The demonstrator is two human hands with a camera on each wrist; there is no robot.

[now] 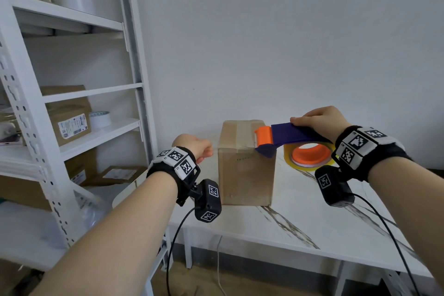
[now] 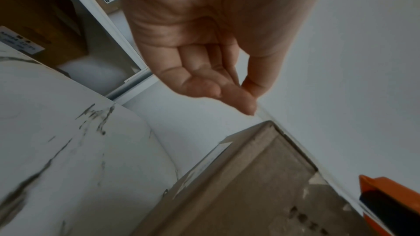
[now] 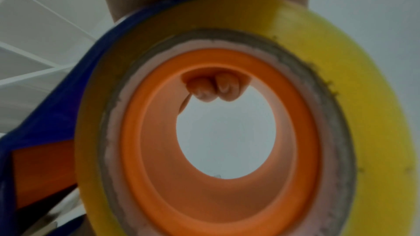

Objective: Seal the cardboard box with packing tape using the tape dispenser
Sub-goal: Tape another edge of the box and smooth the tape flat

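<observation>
Standing upright on the table [image 1: 300, 218], the cardboard box [image 1: 245, 168] looks light and stiff-walled, likely to skid or tip if tape drags across it. Bracing its side wall with a flat palm seems wise. Its near top corner meets the orange nose of the tape dispenser [image 1: 295, 137], gripped from above by the right hand [image 1: 319, 120], fingertips [image 3: 213, 89] curling into the roll's core. Just beside the box, the left hand [image 1: 194, 146] hangs loosely curled, empty.
</observation>
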